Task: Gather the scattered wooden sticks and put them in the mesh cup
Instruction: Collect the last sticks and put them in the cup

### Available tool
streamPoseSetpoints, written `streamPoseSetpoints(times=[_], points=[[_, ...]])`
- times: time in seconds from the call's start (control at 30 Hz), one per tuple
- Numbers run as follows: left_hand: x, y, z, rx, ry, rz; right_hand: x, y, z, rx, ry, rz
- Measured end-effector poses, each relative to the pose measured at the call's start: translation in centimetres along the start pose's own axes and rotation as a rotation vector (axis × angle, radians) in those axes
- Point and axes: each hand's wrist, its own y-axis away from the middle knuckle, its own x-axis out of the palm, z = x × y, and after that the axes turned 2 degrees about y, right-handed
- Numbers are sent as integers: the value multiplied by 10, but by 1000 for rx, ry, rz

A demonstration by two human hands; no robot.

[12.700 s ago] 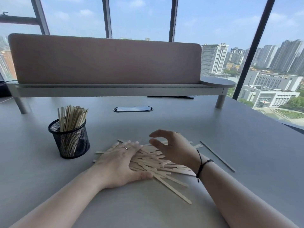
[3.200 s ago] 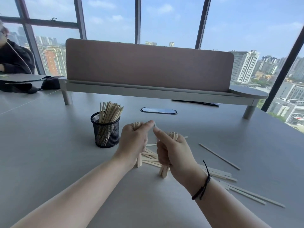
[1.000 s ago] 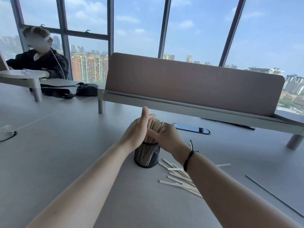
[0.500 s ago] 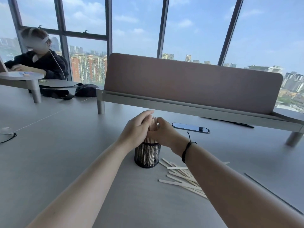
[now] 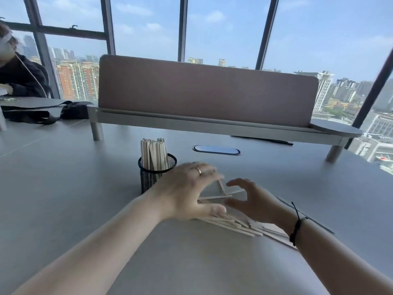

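Now hands (image 5: 214,196) off cup (image 5: 156,173), over sticks (image 5: 234,224).

No text, label, brand, number or sign can be read anywhere in the view. The distant buildings beyond the windows are too small and blurred to show any lettering.

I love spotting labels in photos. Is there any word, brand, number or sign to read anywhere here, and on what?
None can be read. The mesh cup, the wooden sticks, the desk divider and the table show no print. Any signs on the distant buildings are too small and blurred to read.
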Motion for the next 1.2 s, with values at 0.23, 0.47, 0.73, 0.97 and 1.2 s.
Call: streamPoseSetpoints(times=[0.23,0.47,0.73,0.97,1.2], points=[[52,-1,-17,-274,27,527,-16,43,-68,199,249,-40],[73,-19,-40,-306,187,350,-9,40,-61,131,167,6],[84,-52,-39,-293,104,265,-12,48,-54,17,124,29],[79,-58,-29,-390,84,335,-8,44,-59,-23,80,62],[82,-42,-40,-334,113,167,-7,46,-55,-98,0,-5]])
